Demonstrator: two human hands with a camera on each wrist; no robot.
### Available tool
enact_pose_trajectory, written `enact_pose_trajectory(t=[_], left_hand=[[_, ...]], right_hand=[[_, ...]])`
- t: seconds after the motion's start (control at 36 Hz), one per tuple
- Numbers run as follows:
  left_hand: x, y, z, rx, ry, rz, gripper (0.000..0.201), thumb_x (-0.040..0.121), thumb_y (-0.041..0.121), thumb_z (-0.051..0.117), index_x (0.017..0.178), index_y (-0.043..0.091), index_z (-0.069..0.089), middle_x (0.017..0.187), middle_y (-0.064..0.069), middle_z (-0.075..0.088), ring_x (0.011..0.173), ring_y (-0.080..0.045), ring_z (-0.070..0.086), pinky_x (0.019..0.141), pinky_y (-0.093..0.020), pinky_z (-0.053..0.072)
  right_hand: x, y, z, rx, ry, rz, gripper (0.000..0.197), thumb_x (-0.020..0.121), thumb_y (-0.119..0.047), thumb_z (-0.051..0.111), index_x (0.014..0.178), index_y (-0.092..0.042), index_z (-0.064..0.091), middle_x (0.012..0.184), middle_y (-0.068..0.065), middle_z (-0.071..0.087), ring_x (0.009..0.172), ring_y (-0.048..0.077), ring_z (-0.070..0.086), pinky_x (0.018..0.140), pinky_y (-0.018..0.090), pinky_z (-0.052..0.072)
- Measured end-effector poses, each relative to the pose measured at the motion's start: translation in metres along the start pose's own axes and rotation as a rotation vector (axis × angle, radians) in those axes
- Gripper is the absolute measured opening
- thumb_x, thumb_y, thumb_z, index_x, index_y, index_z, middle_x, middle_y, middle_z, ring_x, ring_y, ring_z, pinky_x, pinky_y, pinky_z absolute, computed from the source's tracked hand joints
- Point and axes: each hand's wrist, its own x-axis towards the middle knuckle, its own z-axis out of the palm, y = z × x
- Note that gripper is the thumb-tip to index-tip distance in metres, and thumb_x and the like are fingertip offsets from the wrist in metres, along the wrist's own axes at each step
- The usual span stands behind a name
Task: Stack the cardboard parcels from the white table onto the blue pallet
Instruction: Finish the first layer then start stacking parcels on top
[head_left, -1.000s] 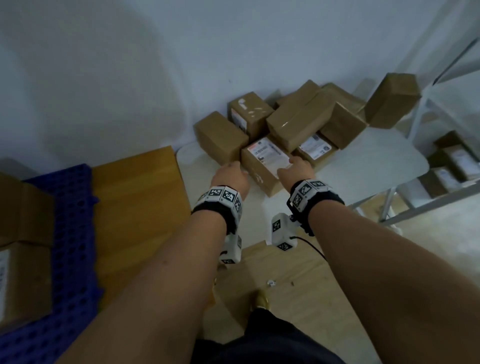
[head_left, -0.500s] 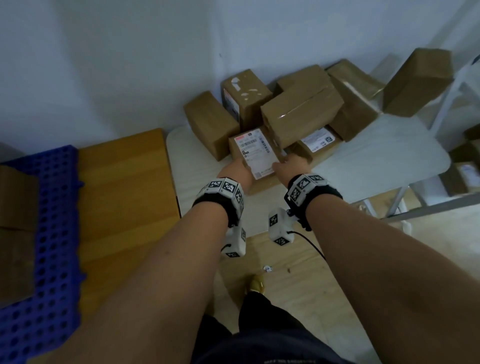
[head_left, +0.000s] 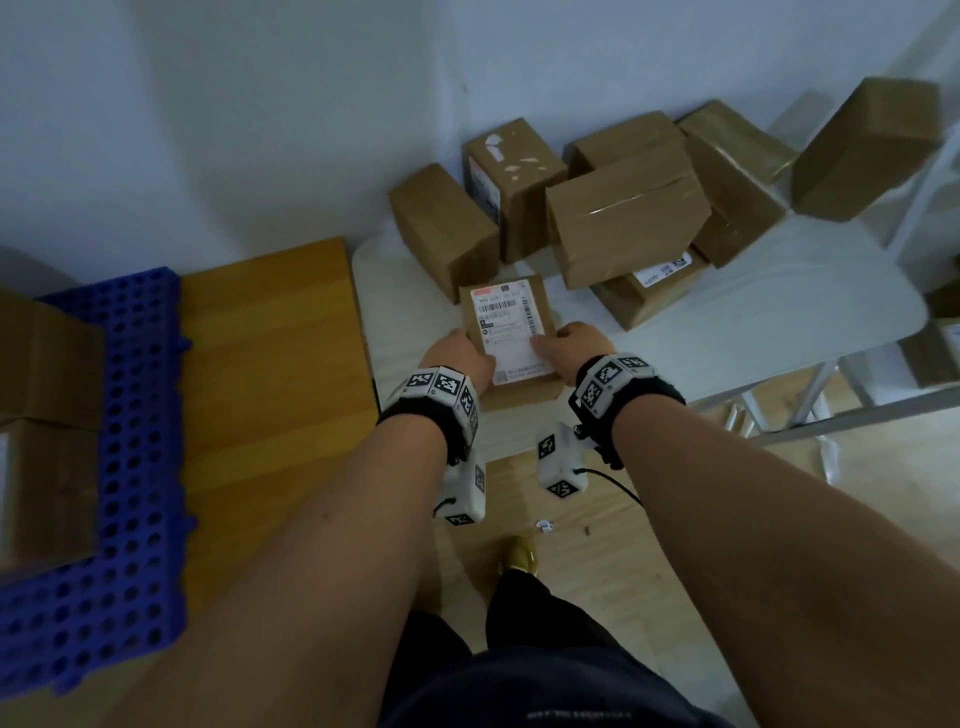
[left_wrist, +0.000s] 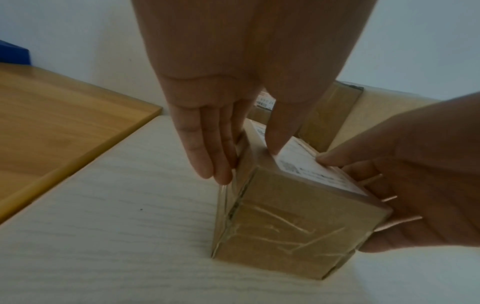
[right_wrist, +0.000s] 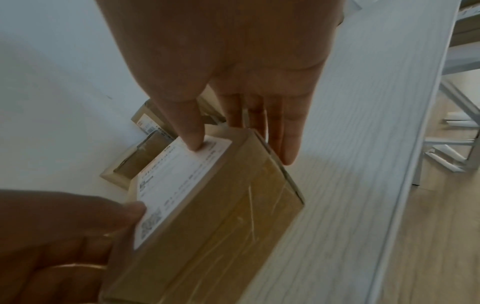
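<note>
Two hands clasped one labelled parcel (head_left: 511, 332).
Left hand (head_left: 457, 358) and right hand (head_left: 576, 348) gripped its sides; seven more parcels (head_left: 623, 218) crowded the table (head_left: 753, 312).

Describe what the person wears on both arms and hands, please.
Both forearms are bare, with no sleeves or gloves. The left hand and the right hand each have a black wrist strap carrying white blocks printed with black-and-white square markers. Under each wrist hangs a white camera box with the same markers. A thin black cable leaves the right one.
</note>
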Motion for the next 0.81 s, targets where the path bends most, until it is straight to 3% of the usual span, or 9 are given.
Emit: enact_pose_trajectory(t=[0.17, 0.28, 0.39, 0.56, 0.67, 0.81], left_hand=[[-0.002, -0.012, -0.002, -0.005, -0.004, -0.025, 0.038, 0.091, 0.029, 0.057, 0.122, 0.009, 0.050, 0.120, -0.011, 0.060, 0.103, -0.028, 0.059, 0.072, -0.029, 0.041], [-0.004, -0.019, -0.003, -0.037, -0.014, -0.052, 0.035, 0.091, 0.027, 0.056, 0.120, 0.009, 0.049, 0.114, -0.010, 0.061, 0.087, -0.024, 0.056, 0.067, -0.030, 0.041], [-0.007, -0.025, -0.003, -0.074, -0.015, -0.084, 0.030, 0.089, 0.024, 0.054, 0.114, 0.009, 0.049, 0.103, -0.009, 0.061, 0.076, -0.022, 0.054, 0.057, -0.028, 0.040], [-0.014, -0.031, -0.001, -0.122, 0.001, -0.129, 0.036, 0.087, 0.027, 0.056, 0.117, 0.007, 0.047, 0.099, -0.009, 0.058, 0.078, -0.024, 0.054, 0.061, -0.030, 0.040], [-0.021, -0.036, 0.001, -0.134, -0.005, -0.133, 0.040, 0.088, 0.027, 0.055, 0.121, 0.007, 0.046, 0.105, -0.009, 0.060, 0.079, -0.023, 0.054, 0.061, -0.030, 0.041], [-0.029, -0.045, 0.001, -0.124, -0.001, -0.107, 0.036, 0.089, 0.023, 0.055, 0.120, 0.008, 0.048, 0.114, -0.011, 0.060, 0.082, -0.023, 0.052, 0.067, -0.031, 0.042]], right_hand=[[-0.006, -0.006, 0.010, 0.022, -0.008, 0.008, 0.048, 0.092, -0.045, 0.053, 0.122, -0.008, 0.054, 0.114, 0.011, 0.063, 0.090, 0.026, 0.056, 0.073, 0.031, 0.042], [-0.009, -0.012, 0.017, 0.083, -0.017, 0.032, 0.057, 0.089, -0.047, 0.058, 0.130, -0.008, 0.050, 0.120, 0.011, 0.062, 0.104, 0.028, 0.060, 0.077, 0.032, 0.045], [-0.013, -0.014, 0.023, 0.112, -0.034, 0.035, 0.062, 0.087, -0.052, 0.058, 0.131, -0.009, 0.049, 0.121, 0.011, 0.062, 0.104, 0.028, 0.060, 0.082, 0.035, 0.048], [-0.021, -0.012, 0.028, 0.095, -0.083, 0.017, 0.062, 0.087, -0.058, 0.055, 0.125, -0.010, 0.054, 0.120, 0.010, 0.063, 0.106, 0.029, 0.061, 0.094, 0.043, 0.049], [-0.025, -0.012, 0.029, 0.069, -0.100, -0.002, 0.063, 0.086, -0.059, 0.055, 0.126, -0.011, 0.055, 0.120, 0.009, 0.064, 0.104, 0.028, 0.061, 0.093, 0.040, 0.049], [-0.031, -0.019, 0.032, 0.052, -0.116, -0.031, 0.050, 0.090, -0.050, 0.056, 0.122, -0.012, 0.058, 0.119, 0.009, 0.064, 0.100, 0.025, 0.060, 0.085, 0.033, 0.047]])
